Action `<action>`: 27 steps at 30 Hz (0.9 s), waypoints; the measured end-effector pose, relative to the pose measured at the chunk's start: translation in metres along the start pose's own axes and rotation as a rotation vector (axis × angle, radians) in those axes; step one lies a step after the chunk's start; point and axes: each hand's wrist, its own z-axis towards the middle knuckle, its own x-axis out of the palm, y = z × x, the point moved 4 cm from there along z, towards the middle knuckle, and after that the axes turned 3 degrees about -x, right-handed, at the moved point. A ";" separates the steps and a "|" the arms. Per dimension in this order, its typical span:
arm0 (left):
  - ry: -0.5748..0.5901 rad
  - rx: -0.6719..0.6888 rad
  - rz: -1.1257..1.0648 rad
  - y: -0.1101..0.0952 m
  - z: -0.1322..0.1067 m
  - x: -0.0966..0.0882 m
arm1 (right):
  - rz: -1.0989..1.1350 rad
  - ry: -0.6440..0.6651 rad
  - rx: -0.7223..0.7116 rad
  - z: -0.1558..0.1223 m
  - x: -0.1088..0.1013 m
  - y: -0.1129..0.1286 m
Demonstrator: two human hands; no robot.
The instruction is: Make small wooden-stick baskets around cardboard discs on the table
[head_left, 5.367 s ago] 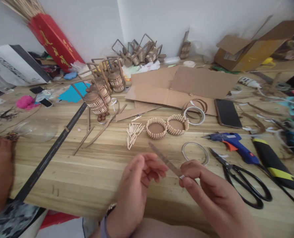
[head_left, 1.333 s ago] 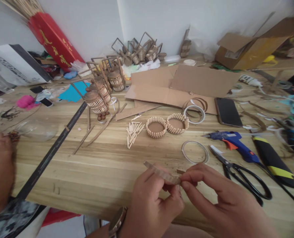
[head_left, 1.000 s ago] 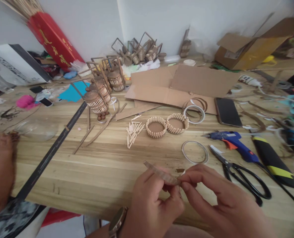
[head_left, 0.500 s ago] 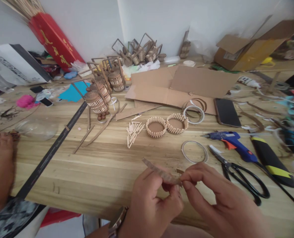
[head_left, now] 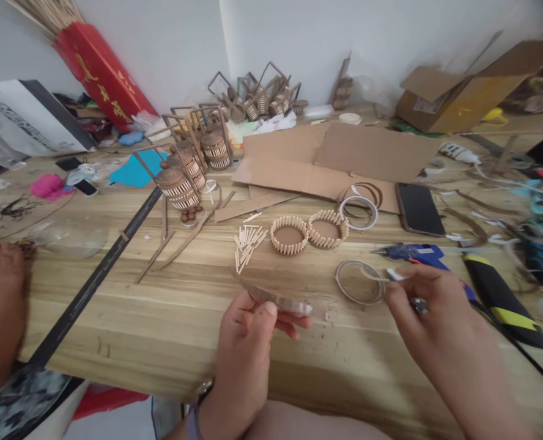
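My left hand [head_left: 248,342] pinches a thin brown strip [head_left: 271,299], slightly curved, with a shiny right end, above the table's front part. My right hand [head_left: 436,324] is closed at the fingertips on a narrow pale strip [head_left: 375,273], which reaches left over a pale ring-shaped roll [head_left: 339,284] lying flat. Beneath the right hand, the scissors are mostly hidden. Beyond it lies a blue glue gun [head_left: 404,252], partly covered. Two rings of short wooden sticks [head_left: 288,244] stand behind my left hand, beside a pile of loose sticks [head_left: 248,244].
Several small woven-look baskets [head_left: 180,186] with tall handles stand at the back left. Cardboard sheets [head_left: 372,150], a phone [head_left: 421,209] and a black-yellow tool [head_left: 505,299] lie behind and to the right. Another person's hand [head_left: 0,293] rests at the left edge.
My hands have come apart. My left hand moved left with the brown strip; my right hand moved right and up, over the scissors, with the pale strip now showing at its fingertips.
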 end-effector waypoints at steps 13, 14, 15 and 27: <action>0.010 -0.174 -0.181 0.000 0.007 0.006 | 0.520 0.399 -0.169 -0.002 0.013 0.041; 0.015 -0.168 -0.182 0.000 0.006 0.006 | 0.588 0.495 -0.133 -0.005 0.016 0.049; 0.018 -0.155 -0.182 0.000 0.006 0.005 | 0.636 0.571 -0.093 -0.008 0.019 0.054; 0.155 -0.097 -0.013 0.010 0.002 0.009 | 0.611 0.357 -0.203 -0.006 0.004 0.078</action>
